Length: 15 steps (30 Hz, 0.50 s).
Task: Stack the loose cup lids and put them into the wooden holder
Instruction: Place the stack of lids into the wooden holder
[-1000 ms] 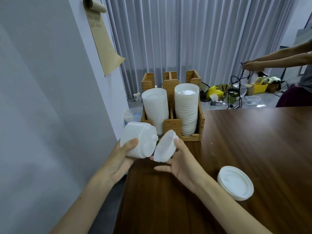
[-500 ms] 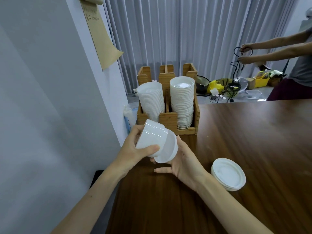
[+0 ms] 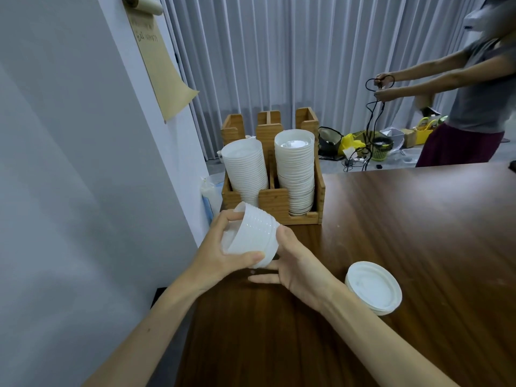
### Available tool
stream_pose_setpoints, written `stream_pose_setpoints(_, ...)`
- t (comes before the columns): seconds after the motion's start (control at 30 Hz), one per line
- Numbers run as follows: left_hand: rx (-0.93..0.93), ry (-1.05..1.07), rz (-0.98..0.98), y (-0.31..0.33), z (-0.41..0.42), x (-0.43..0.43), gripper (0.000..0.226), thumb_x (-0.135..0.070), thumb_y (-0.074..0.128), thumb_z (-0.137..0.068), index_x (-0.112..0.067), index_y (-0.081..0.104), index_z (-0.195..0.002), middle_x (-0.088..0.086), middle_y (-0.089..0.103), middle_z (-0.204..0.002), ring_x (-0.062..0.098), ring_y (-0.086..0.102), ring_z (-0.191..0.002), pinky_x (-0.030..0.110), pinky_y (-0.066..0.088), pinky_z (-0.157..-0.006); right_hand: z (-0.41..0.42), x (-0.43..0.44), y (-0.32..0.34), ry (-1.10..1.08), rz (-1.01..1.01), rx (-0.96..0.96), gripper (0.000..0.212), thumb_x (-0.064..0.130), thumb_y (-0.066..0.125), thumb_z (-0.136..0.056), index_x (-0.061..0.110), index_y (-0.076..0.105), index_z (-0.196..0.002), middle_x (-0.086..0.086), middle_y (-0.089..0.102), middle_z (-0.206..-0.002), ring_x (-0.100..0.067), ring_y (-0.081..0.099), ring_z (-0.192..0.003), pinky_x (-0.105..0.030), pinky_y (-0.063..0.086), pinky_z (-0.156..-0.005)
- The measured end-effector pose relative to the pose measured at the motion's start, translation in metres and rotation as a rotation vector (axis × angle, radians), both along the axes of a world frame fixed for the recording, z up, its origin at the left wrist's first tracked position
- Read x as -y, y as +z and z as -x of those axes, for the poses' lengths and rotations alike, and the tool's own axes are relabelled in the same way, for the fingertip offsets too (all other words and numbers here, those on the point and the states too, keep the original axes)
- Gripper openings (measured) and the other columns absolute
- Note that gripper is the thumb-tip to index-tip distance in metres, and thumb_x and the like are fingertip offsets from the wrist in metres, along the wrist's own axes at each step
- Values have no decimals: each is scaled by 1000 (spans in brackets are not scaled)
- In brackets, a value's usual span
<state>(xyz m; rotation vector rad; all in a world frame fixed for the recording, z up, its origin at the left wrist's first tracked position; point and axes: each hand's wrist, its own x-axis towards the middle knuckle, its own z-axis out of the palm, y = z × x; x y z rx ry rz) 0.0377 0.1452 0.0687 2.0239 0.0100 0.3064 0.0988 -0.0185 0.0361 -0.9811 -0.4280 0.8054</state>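
Note:
A tilted stack of white cup lids (image 3: pixel 252 237) is held between both my hands, just in front of the wooden holder (image 3: pixel 272 199). My left hand (image 3: pixel 220 252) wraps around its side, thumb below and fingers on top. My right hand (image 3: pixel 296 263) presses its palm and thumb against the stack's right end, fingers stretched out underneath. The holder's two front slots hold tall lid stacks, a left one (image 3: pixel 245 171) and a right one (image 3: pixel 296 169). Another short lid stack (image 3: pixel 372 287) lies flat on the table to the right of my right wrist.
The dark wooden table (image 3: pixel 405 233) stretches to the right. A grey wall (image 3: pixel 69 163) borders its left edge, with brown paper hanging on it. A person (image 3: pixel 474 93) stands at the far right handling a black cable. Clutter lies on the floor behind.
The two separate lid stacks, one in each hand, have been brought together into a single stack, now held between both hands. The view has shifted closer to the holder.

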Motion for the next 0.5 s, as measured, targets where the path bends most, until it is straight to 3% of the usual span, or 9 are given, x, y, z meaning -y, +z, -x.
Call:
stream_pose_setpoints(0.13, 14, -16, -21, 3, 0, -2, 67, -55, 75, -52, -47, 42, -110, -9, 44, -126, 7, 44, -115, 32, 48, -94, 1, -1, 2, 17, -33, -16, 83, 59, 72, -72, 31, 35, -141, -10, 51, -139, -37, 61, -114, -54, 50, -94)
stream_pose_setpoints(0.27, 18, -2, -31, 0, 3, -3, 67, -56, 74, -51, -48, 41, -109, -11, 44, -125, 3, 43, -114, 31, 47, -95, 3, -2, 3, 29, -50, -37, 79, 56, 72, -74, 31, 38, -141, -9, 53, -138, -39, 60, -115, -53, 51, -94)
stream_pose_setpoints(0.5, 77, -43, -191, 5, 5, -6, 66, -54, 75, -55, -47, 40, -111, -32, 32, -123, -5, 37, -115, 17, 43, -90, 1, -2, 8, 86, -12, -65, 57, 53, 43, -93, 23, 41, -142, -16, 58, -133, -38, 61, -113, -47, 54, -90)
